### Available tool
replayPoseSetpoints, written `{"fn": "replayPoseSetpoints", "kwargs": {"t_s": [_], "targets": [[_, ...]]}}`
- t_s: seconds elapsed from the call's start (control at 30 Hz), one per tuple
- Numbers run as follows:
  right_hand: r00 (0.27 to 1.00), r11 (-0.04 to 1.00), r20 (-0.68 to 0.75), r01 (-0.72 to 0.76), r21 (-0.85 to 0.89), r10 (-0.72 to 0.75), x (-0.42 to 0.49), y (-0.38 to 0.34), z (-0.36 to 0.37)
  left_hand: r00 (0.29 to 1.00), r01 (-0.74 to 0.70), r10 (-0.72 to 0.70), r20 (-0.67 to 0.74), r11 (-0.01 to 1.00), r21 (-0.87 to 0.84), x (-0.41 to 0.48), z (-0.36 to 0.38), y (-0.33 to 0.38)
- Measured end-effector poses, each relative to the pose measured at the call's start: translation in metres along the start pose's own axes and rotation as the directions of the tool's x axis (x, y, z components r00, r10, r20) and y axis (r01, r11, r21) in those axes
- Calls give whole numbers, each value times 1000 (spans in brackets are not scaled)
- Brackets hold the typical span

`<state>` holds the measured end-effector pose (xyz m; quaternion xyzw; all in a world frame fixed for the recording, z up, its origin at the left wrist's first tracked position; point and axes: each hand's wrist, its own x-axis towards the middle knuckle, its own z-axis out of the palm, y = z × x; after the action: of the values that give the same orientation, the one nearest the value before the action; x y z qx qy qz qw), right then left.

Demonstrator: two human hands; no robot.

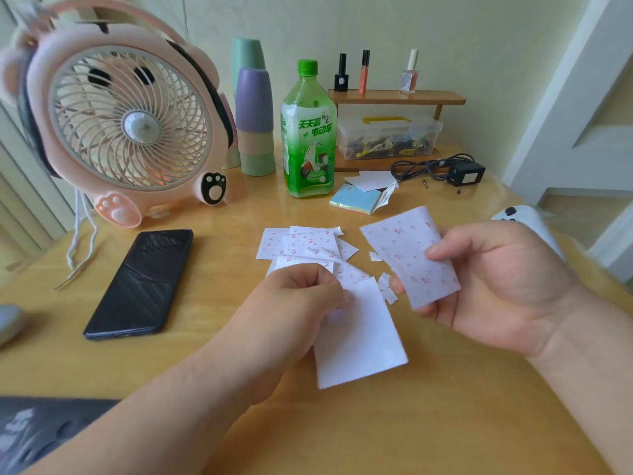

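Both hands busy: left hand (301, 296) pinches a plain white sheet (359, 337), right hand (496, 286) grips a cherry-print sheet (407, 255), over the worktop (411, 423) middle.

Wooden table (445, 423), glossy top.
- Back left: pink cat-style desk fan (133, 128), paw-shaped feet, white cord (80, 234) hanging beside it.
- Black smartphone (140, 282) in front of the fan, lying flat, screen dark.
- Right of the fan: stack of cups, purple on top (255, 121); teal cup stack (247, 54) behind it.
- Green tea bottle (308, 132), cap on, upright, just beside the cups.
- Back: wooden shelf (397, 97) carrying a black nail polish (341, 75), an orange tube (364, 72) and a pink nail polish (410, 75).
- Under the shelf: clear lidded box (388, 135), yellow handle, small parts inside.
- Black power adapter (467, 174) with coiled cable (421, 166), right of the box.
- Pastel sticky-note pad (356, 200) near the bottle base.
- White device with black buttons (524, 217) at the right edge, partly hidden.
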<state>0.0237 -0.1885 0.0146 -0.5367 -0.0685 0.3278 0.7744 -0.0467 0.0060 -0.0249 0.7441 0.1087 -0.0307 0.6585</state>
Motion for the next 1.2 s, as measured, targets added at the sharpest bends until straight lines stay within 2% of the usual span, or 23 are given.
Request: {"fn": "replayPoseSetpoints", "kwargs": {"t_s": [0.17, 0.33, 0.5, 0.7, 0.83, 1.0, 1.1, 1.2], "targets": [[990, 998, 139, 38, -48, -31, 0, -2, -7, 997, -52, 41, -73, 985, -166, 3, -4, -2], [961, 986, 271, -2, -164, 47, -3, 4, -5, 994, -52, 19, -111, 953, -300, 4, -5, -1], [968, 972, 238, -22, -234, 79, 0, 14, 0, 989, -100, 57, -138, 937, -336, 2, -2, 1], [989, 914, 145, 63, -401, -4, 1, 26, 8, 977, -202, 185, -104, 962, -183, -7, 4, 4], [995, 903, 98, 55, -426, -14, -2, 24, 11, 979, -196, 186, -81, 970, -144, -8, 4, 4], [991, 824, 21, 125, -552, -136, -10, 1, 6, 975, -201, 190, -119, 975, -92, -5, 1, 2], [989, 820, 27, 134, -556, -144, -10, -4, 1, 971, -208, 202, -128, 977, -38, -3, -2, 2], [992, 860, 32, 125, -494, -126, -6, 6, -1, 974, -217, 212, -86, 975, -51, -3, -1, 3]]}}
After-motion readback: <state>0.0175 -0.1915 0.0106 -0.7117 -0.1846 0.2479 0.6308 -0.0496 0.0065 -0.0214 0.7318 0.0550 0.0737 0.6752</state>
